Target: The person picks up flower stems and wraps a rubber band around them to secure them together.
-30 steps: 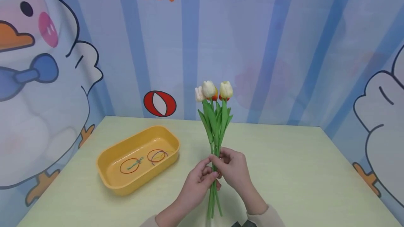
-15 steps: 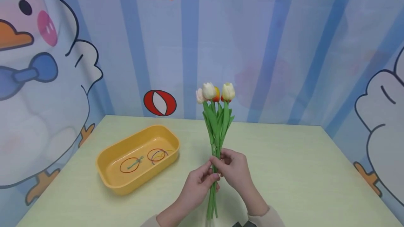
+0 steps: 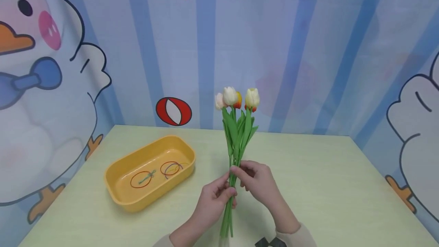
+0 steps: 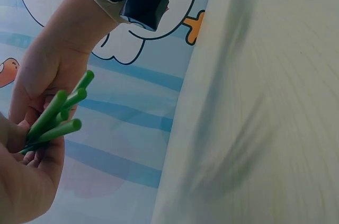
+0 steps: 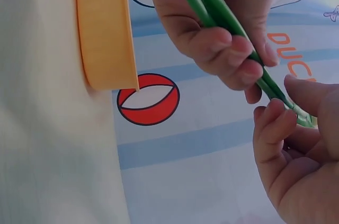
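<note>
A bunch of tulips (image 3: 236,132) stands upright between my hands, white, pale pink and yellow-red heads on top, green leaves below. My left hand (image 3: 213,201) grips the lower stems between thumb and fingers. Just above it, my right hand (image 3: 258,180) pinches the stems, thumb in front and fingers partly hidden behind. In the left wrist view the cut ends of the green stems (image 4: 55,113) poke out past the left hand (image 4: 26,181). The right wrist view has the left hand (image 5: 217,44) round the stems and the right hand (image 5: 302,155) close by.
To the left on the pale table (image 3: 308,186) sits a yellow tray (image 3: 137,201). Inside lie several thin rings, red, purple and yellow, and a small teal twisted piece (image 3: 147,177). A striped blue curtain (image 3: 236,29) with duck drawings stands behind.
The flower heads have shifted slightly right and fanned apart a little, while the stem ends have swung left and drawn together. The right hand has moved slightly right; both hands keep hold.
</note>
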The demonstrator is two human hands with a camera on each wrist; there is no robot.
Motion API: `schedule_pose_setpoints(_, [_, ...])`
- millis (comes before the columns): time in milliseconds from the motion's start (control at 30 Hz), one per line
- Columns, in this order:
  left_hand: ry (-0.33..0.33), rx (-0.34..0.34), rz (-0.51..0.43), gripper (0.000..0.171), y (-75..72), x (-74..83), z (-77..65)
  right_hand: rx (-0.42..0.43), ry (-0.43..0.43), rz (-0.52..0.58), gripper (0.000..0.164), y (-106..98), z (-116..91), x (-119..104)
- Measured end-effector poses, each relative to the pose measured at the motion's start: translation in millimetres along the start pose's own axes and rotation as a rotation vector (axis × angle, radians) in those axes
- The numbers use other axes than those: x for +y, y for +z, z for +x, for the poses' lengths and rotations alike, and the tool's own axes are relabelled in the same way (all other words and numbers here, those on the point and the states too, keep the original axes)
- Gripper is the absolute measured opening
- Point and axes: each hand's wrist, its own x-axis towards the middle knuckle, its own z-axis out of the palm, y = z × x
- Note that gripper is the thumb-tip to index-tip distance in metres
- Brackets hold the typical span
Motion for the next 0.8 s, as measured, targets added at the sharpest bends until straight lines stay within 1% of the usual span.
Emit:
schedule_pose_setpoints(100, [-0.002,-0.001,-0.017,0.05,0.1,2.5,-0.8,-0.008,0.023,0.02,0.033,-4,1,0])
schedule_pose_setpoints(200, [-0.005,-0.005,-0.032,0.05,0.9,4.4,-1.6,-0.017,0.042,0.063,0.038,-9,1,0])
schedule_pose_setpoints(300, [-0.006,-0.012,-0.031,0.05,1.5,5.7,-3.0,-0.051,0.053,0.088,0.038,-13,2,0])
schedule_pose_setpoints(500, [0.011,-0.039,-0.007,0.05,2.6,4.8,-5.8,-0.146,0.039,0.098,0.034,-21,3,5])
schedule_pose_setpoints(800, [0.005,-0.094,0.032,0.049,5.6,3.2,-7.0,-0.223,0.028,0.168,0.035,-30,1,9])
